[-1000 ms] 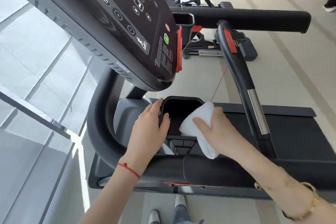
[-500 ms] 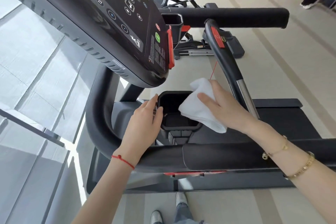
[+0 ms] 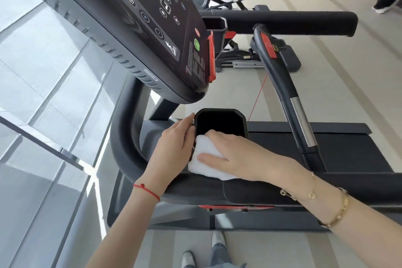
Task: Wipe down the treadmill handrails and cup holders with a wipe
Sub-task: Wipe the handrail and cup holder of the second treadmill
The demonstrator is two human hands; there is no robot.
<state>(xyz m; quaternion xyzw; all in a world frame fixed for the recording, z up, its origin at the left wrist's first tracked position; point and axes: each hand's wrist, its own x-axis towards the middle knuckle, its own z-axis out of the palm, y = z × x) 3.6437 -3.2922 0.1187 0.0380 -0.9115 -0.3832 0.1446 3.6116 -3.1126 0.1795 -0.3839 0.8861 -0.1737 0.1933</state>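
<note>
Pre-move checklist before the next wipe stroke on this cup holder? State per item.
1. White folded wipe under right hand: ok, fingers pressed flat on it.
2. Wipe on black rectangular cup holder: ok, it overlaps the near rim.
3. Left hand steadying the holder's left edge: ok, fingers rest against it.
4. Holder interior clean: cannot tell, too dark.
5. Thin red safety cord clear of hands: ok, it hangs beyond the holder.
6. Far black cup holder wiped: cannot tell.
</note>
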